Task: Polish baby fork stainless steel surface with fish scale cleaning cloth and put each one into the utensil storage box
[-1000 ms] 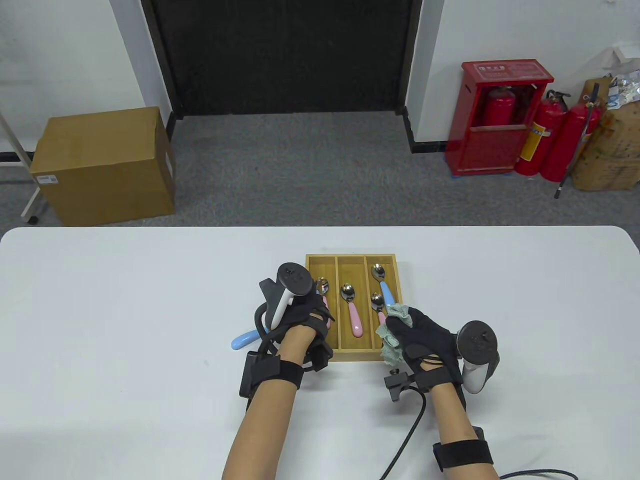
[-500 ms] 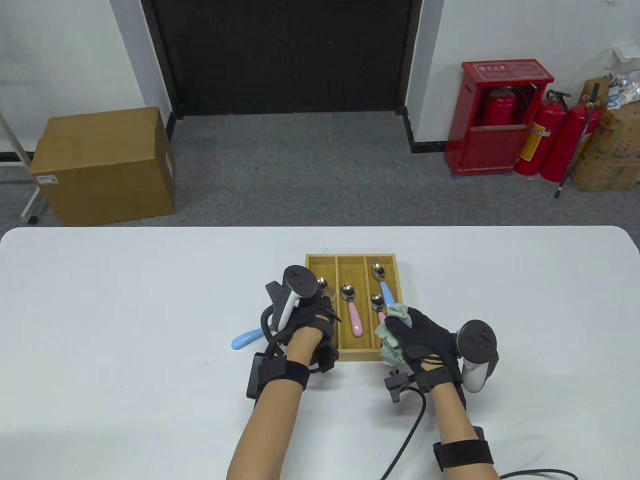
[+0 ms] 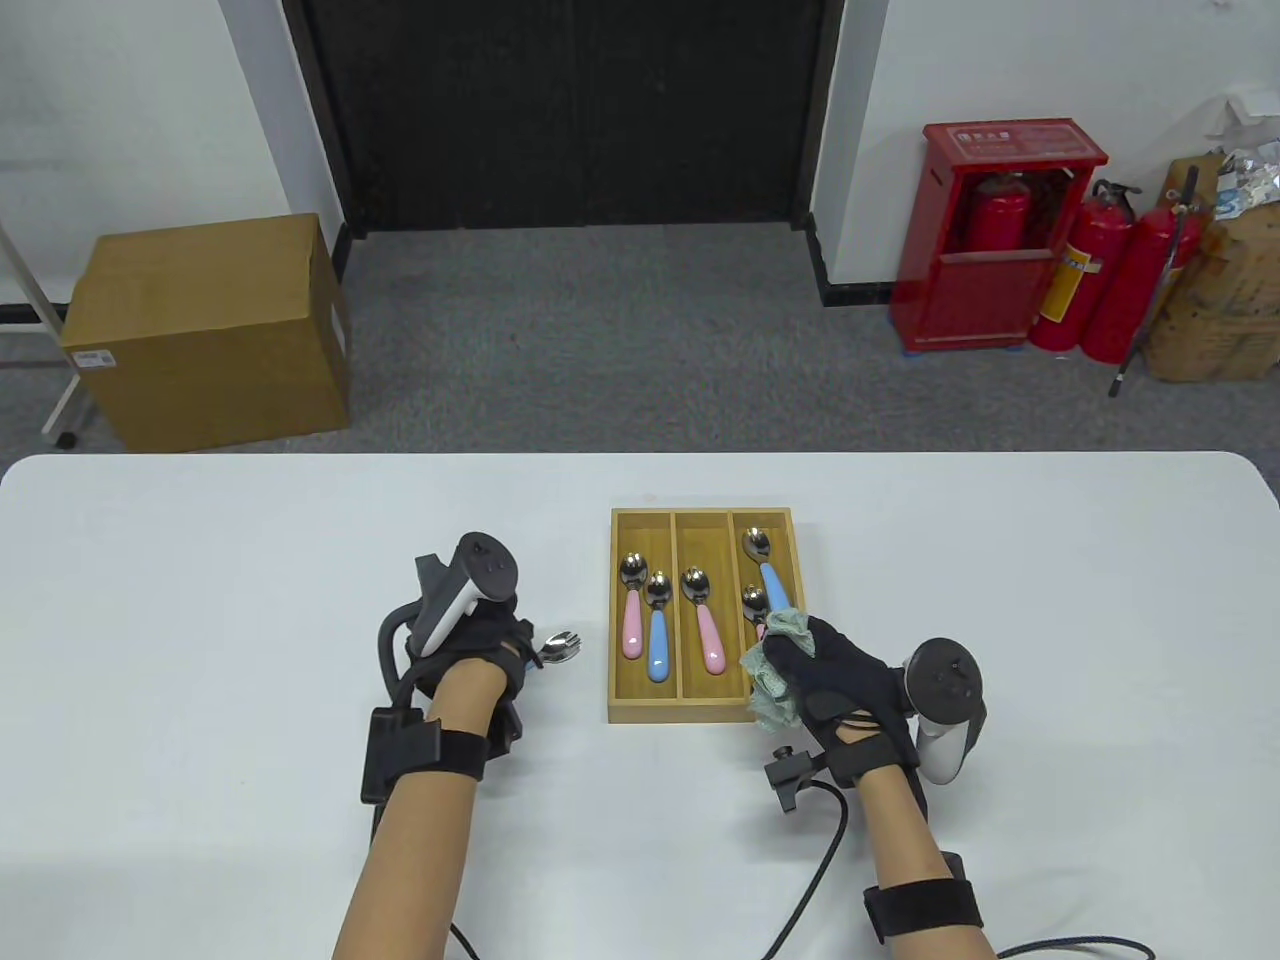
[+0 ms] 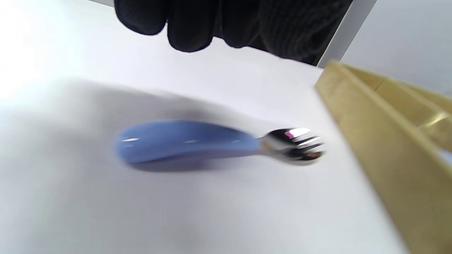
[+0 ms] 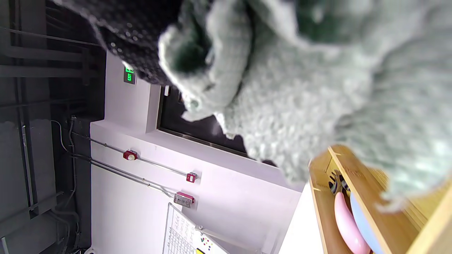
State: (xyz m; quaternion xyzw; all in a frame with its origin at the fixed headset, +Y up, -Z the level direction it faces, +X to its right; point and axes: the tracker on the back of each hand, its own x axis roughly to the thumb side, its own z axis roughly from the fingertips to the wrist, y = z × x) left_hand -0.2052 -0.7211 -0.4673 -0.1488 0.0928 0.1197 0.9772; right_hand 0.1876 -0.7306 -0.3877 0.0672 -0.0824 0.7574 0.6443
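Observation:
A blue-handled baby fork [image 3: 560,645] lies on the white table left of the wooden utensil storage box [image 3: 700,516]. My left hand [image 3: 495,640] hovers over its handle. In the left wrist view the fork [image 4: 212,144] lies flat and the gloved fingertips [image 4: 190,31] hang above it without touching. My right hand [image 3: 800,655] grips the crumpled green cleaning cloth [image 3: 772,690] at the box's front right corner. The cloth [image 5: 300,106] fills the right wrist view. The box's compartments hold several pink- and blue-handled utensils.
A black cable [image 3: 815,880] runs from my right wrist toward the table's near edge. Beyond the far edge, a cardboard box [image 3: 210,330] stands on the floor at left and a red extinguisher cabinet [image 3: 1000,240] at right.
My left hand has left the box's left compartment and moved left over the fork on the table. A blue-handled utensil now shows beside the pink one there. The right hand barely shifted.

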